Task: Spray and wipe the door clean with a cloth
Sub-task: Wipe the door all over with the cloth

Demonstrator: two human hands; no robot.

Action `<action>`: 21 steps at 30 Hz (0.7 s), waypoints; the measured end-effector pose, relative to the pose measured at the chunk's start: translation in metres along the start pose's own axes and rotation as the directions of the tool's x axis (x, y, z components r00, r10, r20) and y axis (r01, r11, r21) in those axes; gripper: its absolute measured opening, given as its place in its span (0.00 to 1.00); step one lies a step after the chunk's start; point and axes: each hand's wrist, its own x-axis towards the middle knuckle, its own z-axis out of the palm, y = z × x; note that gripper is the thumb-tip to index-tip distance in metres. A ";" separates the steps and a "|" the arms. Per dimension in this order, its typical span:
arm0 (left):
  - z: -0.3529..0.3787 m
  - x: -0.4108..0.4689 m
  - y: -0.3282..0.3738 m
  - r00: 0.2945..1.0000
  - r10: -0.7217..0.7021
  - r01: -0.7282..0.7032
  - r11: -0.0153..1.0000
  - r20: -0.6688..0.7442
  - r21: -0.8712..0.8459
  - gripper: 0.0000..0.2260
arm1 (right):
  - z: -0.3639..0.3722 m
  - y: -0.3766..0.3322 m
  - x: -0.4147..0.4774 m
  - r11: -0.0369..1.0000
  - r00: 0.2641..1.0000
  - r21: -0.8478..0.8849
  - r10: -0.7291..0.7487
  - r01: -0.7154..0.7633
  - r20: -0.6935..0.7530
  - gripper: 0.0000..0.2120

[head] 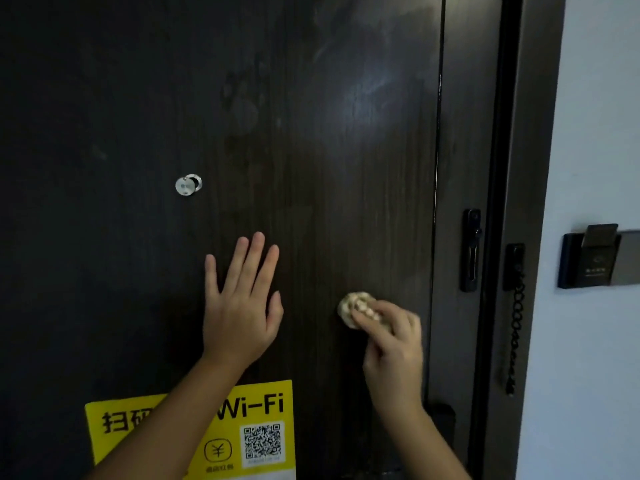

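Door [329, 174]: dark wood, smeared near top. Left hand [240, 306] flat on it, fingers spread, holding nothing. Right hand [393, 344] closed around balled cloth [355, 306], pressed to door beside the latch edge.

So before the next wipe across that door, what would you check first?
1. Cloth gripped in right hand: ok.
2. Cloth pressed to the door: ok.
3. Left hand flat on the door, bracing: ok.
4. Smears in the upper panel near the glare cleaned: not ok.
5. Yellow Wi-Fi sticker clear of the cloth: ok.
6. Spray bottle within reach: cannot tell, none in view.
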 end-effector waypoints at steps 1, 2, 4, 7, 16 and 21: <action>0.000 0.000 0.000 1.000 -0.001 0.001 1.000 0.001 0.002 0.27 | -0.003 0.005 0.005 1.000 0.999 0.007 0.030 -0.030 -0.021 0.27; 0.001 0.000 0.000 1.000 -0.003 0.003 1.000 0.002 0.005 0.27 | -0.004 0.007 0.018 0.996 0.994 0.023 0.086 -0.084 -0.073 0.27; 0.002 0.000 0.001 1.000 -0.005 0.005 1.000 0.006 0.009 0.27 | 0.000 -0.010 0.051 0.978 0.969 0.091 0.202 -0.190 -0.142 0.24; 0.002 0.001 0.001 1.000 -0.008 0.008 1.000 -0.002 0.014 0.27 | 0.021 -0.048 0.033 0.996 0.998 0.077 0.055 -0.054 -0.014 0.21; -0.002 -0.001 0.002 0.998 -0.040 0.042 0.998 0.048 -0.045 0.27 | 0.023 -0.051 0.024 0.991 0.994 0.090 0.104 -0.102 -0.022 0.22; 0.001 -0.050 0.020 0.984 -0.127 0.141 0.984 0.122 -0.107 0.28 | 0.000 -0.001 -0.025 0.997 0.997 0.034 0.075 -0.076 0.029 0.25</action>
